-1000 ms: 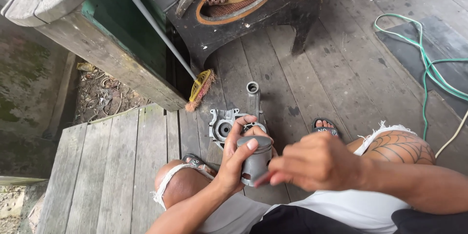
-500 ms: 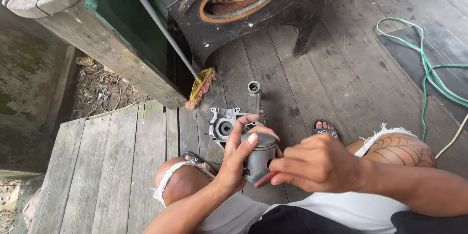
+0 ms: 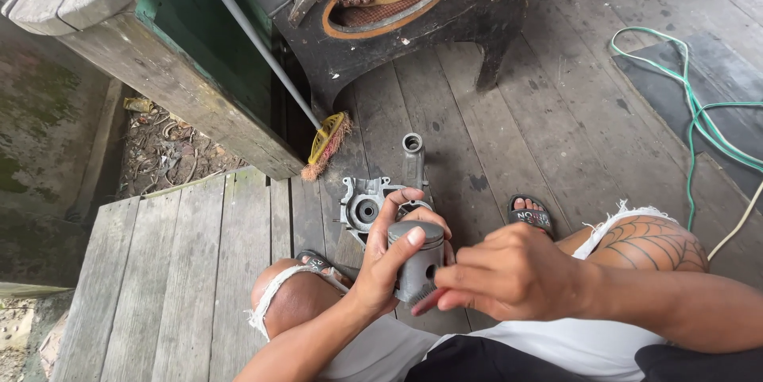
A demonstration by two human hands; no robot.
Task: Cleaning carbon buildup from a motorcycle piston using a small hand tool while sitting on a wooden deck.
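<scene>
— Since a moment ago, what has moved?

— Almost nothing. Both hands stay in the same place above my lap; the piston [image 3: 420, 261] sits maybe a little more upright, and my right hand [image 3: 515, 277] has come slightly closer to its side.

— Who holds the piston?

— My left hand [image 3: 387, 259]. Its fingers [image 3: 414, 236] are wrapped around the grey cylinder, the thumb resting on the flat top. The right fingers [image 3: 445, 280] are pinched narrow and touch the skirt near the side hole. If they hold some small thing, I cannot tell.

— How does the piston lie?

— Its long axis stands nearly vertical, crown up, open end down toward my lap. It is between the two hands, so the left is nearer, being around it, and the right comes from the right side, across the axis.

— And what is around?

— Just beyond the left hand, on the floor [image 3: 493, 112] of wooden planks, lies the engine casing [image 3: 367, 205] with its tube pointing away from me. My knees are on both sides, my sandal [image 3: 531, 213] is near on the right. The brush [image 3: 327, 143] and the black stool [image 3: 413, 24] are further ahead, the green hose [image 3: 699, 124] well apart to the right. The plank edge drops on the left. Open room is mostly above my lap.
</scene>
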